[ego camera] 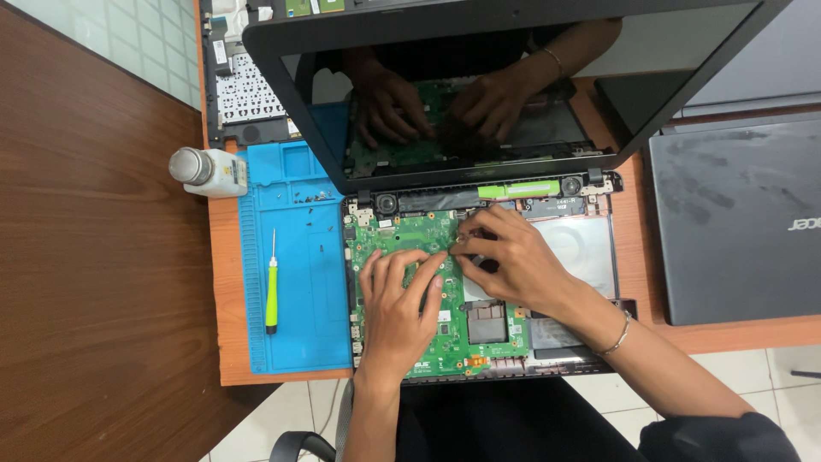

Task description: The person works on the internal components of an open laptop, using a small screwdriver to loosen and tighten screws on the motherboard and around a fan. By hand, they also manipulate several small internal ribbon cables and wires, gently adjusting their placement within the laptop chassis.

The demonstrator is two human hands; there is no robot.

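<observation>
Two hands (402, 299) (505, 257) on motherboard (419, 235); screwdriver (272, 287), bottle (205, 171) left.

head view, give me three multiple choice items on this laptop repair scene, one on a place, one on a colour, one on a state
1. Where does the screwdriver lie?
A. on the blue mat
B. on the green board
C. on the closed laptop

2. What colour is the screwdriver's handle?
A. red
B. yellow-green
C. black

3. How is the laptop screen over the green circuit board?
A. shut flat
B. taken off
C. open, dark, mirroring the hands

Key: 1 A, it rests on the mat left of the board. 2 B, the handle is bright yellow-green. 3 C, the left hand and right hand on the board show reflected in the dark screen.
</observation>
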